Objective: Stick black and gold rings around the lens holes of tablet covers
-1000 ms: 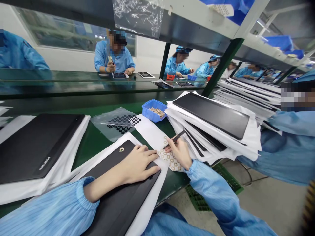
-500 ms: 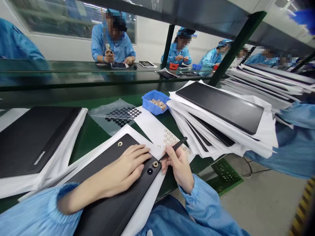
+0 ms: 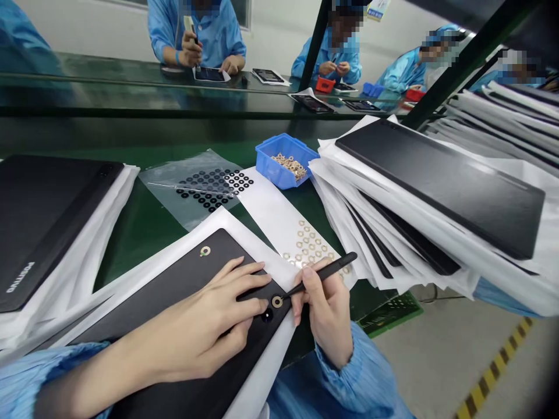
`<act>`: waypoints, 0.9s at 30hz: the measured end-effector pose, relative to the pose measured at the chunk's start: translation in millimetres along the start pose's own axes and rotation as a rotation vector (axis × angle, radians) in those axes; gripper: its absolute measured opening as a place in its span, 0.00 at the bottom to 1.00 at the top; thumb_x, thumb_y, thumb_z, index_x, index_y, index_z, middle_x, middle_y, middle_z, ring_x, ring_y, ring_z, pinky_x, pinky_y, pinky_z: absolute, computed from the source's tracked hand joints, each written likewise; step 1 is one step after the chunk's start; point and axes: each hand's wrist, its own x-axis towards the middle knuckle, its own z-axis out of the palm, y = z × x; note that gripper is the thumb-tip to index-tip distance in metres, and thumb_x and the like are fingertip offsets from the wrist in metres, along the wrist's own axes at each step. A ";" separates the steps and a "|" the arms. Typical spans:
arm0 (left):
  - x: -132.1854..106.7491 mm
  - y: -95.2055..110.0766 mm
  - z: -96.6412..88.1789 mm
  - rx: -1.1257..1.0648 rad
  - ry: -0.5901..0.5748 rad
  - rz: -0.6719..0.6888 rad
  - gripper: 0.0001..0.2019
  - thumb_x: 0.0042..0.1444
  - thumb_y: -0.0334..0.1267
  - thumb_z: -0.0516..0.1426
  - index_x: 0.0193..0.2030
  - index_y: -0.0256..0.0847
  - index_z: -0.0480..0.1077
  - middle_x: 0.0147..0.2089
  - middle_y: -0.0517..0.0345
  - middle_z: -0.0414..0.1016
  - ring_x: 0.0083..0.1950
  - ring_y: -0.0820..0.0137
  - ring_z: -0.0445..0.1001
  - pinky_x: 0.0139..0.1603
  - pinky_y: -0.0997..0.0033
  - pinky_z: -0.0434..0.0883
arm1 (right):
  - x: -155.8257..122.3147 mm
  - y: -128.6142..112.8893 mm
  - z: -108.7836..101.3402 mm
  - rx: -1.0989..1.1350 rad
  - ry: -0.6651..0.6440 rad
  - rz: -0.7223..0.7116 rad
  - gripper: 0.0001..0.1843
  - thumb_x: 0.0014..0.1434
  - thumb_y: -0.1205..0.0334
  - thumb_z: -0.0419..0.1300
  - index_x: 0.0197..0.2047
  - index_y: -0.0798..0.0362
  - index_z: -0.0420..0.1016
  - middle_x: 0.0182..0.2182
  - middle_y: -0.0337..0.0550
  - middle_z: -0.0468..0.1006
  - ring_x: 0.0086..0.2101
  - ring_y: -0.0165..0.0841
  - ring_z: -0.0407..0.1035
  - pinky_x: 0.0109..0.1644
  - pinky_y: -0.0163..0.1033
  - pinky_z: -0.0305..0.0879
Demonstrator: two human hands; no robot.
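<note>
A black tablet back panel (image 3: 183, 361) lies on white paper in front of me. My left hand (image 3: 222, 314) rests on it with the fingers stretched out, one fingertip beside a gold ring (image 3: 277, 301) at the camera spot. Black tweezers (image 3: 334, 267) are pinched in my right hand (image 3: 325, 302), their tip touching or very near that ring. Just below the ring sits a dark round lens (image 3: 266, 315), partly behind my finger. Another gold ring (image 3: 205, 251) lies near the panel's upper left corner. Rows of gold rings (image 3: 309, 238) stick to a white sheet (image 3: 266, 209) beyond my right hand.
A blue bin (image 3: 277, 169) holds loose gold rings. Left of it lies a clear sheet of black rings (image 3: 209, 186). Paper-layered panels (image 3: 441, 180) are stacked at right, another black panel (image 3: 48, 221) at left. Co-workers in blue (image 3: 209, 35) sit across the bench.
The view has tilted down and come closer. My left index fingertip has moved beside the gold ring at the camera spot. The tweezers stay in my right hand with their tip at that ring.
</note>
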 end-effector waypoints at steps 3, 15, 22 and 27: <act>2.0 -0.6 -0.4 -0.003 0.005 0.008 0.19 0.62 0.26 0.44 0.52 0.40 0.70 0.65 0.54 0.63 0.71 0.71 0.49 0.72 0.58 0.45 | -0.8 0.4 -1.3 -0.005 0.002 0.011 0.15 0.63 0.51 0.57 0.32 0.52 0.62 0.14 0.30 0.68 0.11 0.22 0.61 0.12 0.26 0.61; 2.0 -0.6 -0.6 0.000 0.011 0.017 0.18 0.61 0.25 0.45 0.52 0.40 0.69 0.64 0.53 0.63 0.71 0.70 0.49 0.72 0.58 0.45 | -1.2 -7.1 2.1 -0.102 -0.001 -0.070 0.14 0.65 0.53 0.54 0.31 0.51 0.60 0.11 0.27 0.66 0.09 0.22 0.60 0.13 0.26 0.59; 2.5 -1.2 -0.9 0.007 0.020 0.024 0.18 0.62 0.25 0.45 0.54 0.41 0.66 0.64 0.54 0.63 0.71 0.71 0.48 0.72 0.59 0.47 | -4.5 -6.5 1.3 -0.202 0.004 -0.168 0.09 0.66 0.60 0.52 0.33 0.51 0.60 0.12 0.26 0.63 0.10 0.23 0.61 0.13 0.27 0.60; 2.0 -1.7 2.0 0.016 0.009 0.011 0.23 0.61 0.25 0.45 0.61 0.44 0.60 0.64 0.54 0.63 0.70 0.68 0.51 0.70 0.52 0.50 | -10.0 -5.2 -0.7 -0.369 -0.016 -0.434 0.05 0.65 0.70 0.51 0.37 0.51 0.62 0.26 0.34 0.68 0.15 0.22 0.65 0.17 0.29 0.64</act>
